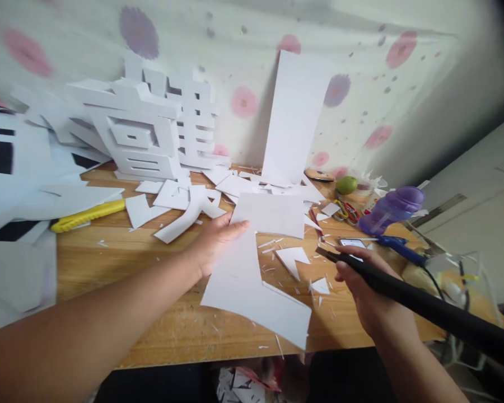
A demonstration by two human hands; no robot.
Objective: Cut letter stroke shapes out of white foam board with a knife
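Note:
My left hand grips the left edge of a large white cut sheet that lies across the middle of the wooden table. My right hand is closed round a long black tool, its tip pointing left just above the table near small white offcuts. The sheet's lower end reaches the table's front edge.
White foam-board letter shapes and a tall white panel lean on the flowered wall. A yellow utility knife lies at left. A purple bottle, green fruit, scissors, a phone and cables crowd the right.

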